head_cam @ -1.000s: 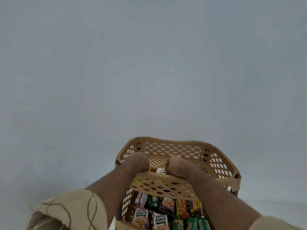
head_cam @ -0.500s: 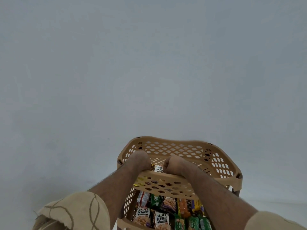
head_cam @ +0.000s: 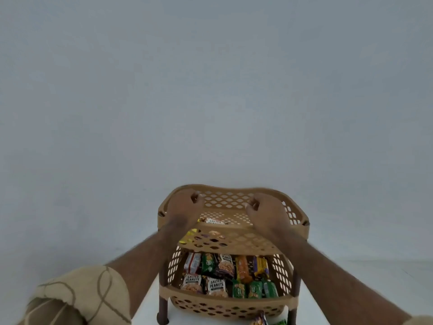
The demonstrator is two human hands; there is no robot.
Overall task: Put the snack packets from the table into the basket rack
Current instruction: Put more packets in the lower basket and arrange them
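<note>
Over the top tier of the basket rack (head_cam: 234, 242) both hands hung, and neither one held a thing. The left hand (head_cam: 181, 208) sat above the near-left corner with its fingers loosely curled round nothing; the right hand (head_cam: 269, 213) mirrored it on the right, fingers likewise slackly bent and empty. Whether either palm touched the rim could not be told from this angle.

Between and below the two hands lay a salted peanuts packet (head_cam: 214, 221) on the top tier's floor, its long axis running left to right across the rack. It sat left of centre, so the left hand looked the nearer, with a short drop down and inward to reach it.

One level down, the middle tier (head_cam: 230, 295) was packed: rows of snack packets (head_cam: 225, 275), peanuts at the left and green packs at the right. Another packet (head_cam: 259, 321) peeked out beneath, at the bottom edge of view. By the look of it the filling was nearly done, with only tidying of that top packet left.
</note>
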